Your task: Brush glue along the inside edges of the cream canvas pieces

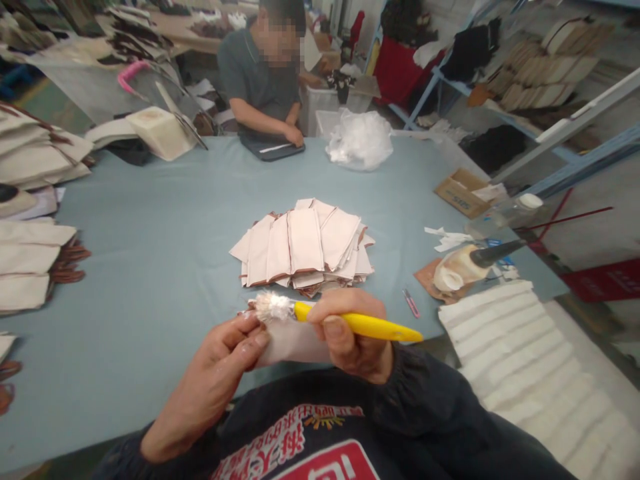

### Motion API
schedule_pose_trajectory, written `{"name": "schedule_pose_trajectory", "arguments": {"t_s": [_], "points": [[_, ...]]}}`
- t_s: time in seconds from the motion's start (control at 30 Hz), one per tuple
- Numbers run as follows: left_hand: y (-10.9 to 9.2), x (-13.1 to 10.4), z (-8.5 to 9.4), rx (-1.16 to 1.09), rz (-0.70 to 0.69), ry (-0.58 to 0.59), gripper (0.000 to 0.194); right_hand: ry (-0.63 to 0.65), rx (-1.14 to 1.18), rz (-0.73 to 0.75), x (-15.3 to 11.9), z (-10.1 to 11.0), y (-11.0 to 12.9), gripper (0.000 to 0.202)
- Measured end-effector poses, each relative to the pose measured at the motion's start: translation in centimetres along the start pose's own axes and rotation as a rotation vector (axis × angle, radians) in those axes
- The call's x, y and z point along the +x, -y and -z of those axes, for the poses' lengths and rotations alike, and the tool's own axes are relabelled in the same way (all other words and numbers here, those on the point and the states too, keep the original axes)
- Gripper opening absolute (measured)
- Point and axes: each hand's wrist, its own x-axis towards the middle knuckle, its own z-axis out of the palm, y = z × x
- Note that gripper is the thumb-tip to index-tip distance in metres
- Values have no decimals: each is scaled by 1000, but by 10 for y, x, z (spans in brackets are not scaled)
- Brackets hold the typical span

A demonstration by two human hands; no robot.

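My right hand [350, 333] is closed around a yellow-handled brush [373, 327]. Its white, clumped bristles point left and lie over the edge of a pale fabric piece [295, 343]. That piece is pinched at its left end between the thumb and fingers of my left hand [227, 357], right beside the bristles. Part of the piece is hidden behind my right hand. Beyond both hands, a fanned pile of cream fabric pieces [305, 240] with brown edges lies on the blue-green table [165, 220].
Cream stacks [30, 263] line the left side. A glue-stained bottle [457, 267], a small cutter [411, 303] and a cardboard box [463, 192] are at the right, above layered white strips [530, 360]. Across the table a person [265, 80] handles a dark piece beside a plastic bag [360, 139].
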Motion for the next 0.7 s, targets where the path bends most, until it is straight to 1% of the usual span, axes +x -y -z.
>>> {"name": "schedule_pose_trajectory", "arguments": {"t_s": [0.07, 0.17, 0.3, 0.43, 0.57, 0.63, 0.7], "points": [[0, 0, 0, -5, 2, 0, 31, -37, -12, 72, 3, -2, 2, 17], [2, -1, 1, -8, 15, -6, 32, -81, -7, 61, 4, -3, 5, 16], [3, -4, 4, 1, -17, -34, 31, -2, 23, 71, 1, -6, 8, 16], [3, -6, 10, -14, -12, -29, 33, -60, 75, -36, -3, -14, 7, 14], [3, -6, 19, -45, 3, -14, 35, -25, 235, -119, -4, -33, 6, 17], [2, -6, 25, -63, -7, -3, 35, -86, 302, -181, -1, -43, 6, 22], [1, -6, 33, -82, -7, 17, 35, -203, 320, -223, 3, -52, 6, 28]]}}
